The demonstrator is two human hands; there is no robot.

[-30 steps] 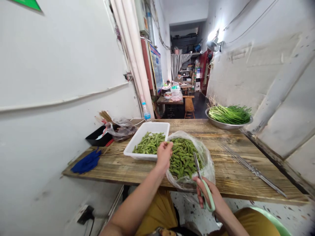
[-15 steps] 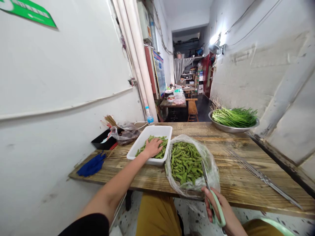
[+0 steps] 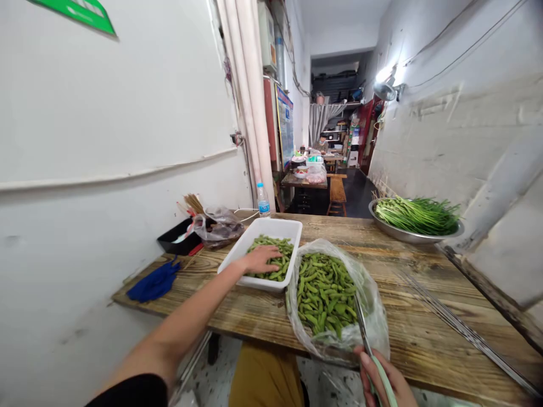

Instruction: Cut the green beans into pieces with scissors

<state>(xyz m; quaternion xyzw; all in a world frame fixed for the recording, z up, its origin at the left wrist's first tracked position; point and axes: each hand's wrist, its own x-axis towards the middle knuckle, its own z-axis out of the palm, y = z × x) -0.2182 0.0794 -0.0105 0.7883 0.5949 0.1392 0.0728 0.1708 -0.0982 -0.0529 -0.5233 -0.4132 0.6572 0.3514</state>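
Note:
My left hand (image 3: pixel 259 260) lies with fingers stretched over the green soybean pods (image 3: pixel 275 276) inside a white plastic tray (image 3: pixel 229 270). No pod shows clearly gripped in it. Near the front edge of the table, my right hand (image 3: pixel 384 377) is wrapped around the light green handles of a pair of scissors (image 3: pixel 362 322). Their metal blades point up and away, close together, over the right side of a clear plastic bag (image 3: pixel 373 288). That bag stands open beside the tray, full of more soybean pods (image 3: pixel 324 294).
On the wooden table (image 3: pixel 254 316) lie a blue cloth (image 3: pixel 155 281), a black box (image 3: pixel 172 240), a bag of brown things (image 3: pixel 220 226) and a water bottle (image 3: pixel 263 200). Metal skewers (image 3: pixel 466 330) and a basin of long greens (image 3: pixel 419 217) are at right. A person (image 3: pixel 322 144) sits far back.
My left hand has shifted slightly left across the pods in the tray, its fingers flatter. My right hand with the scissors sits lower in view. The whole view has turned a little left.

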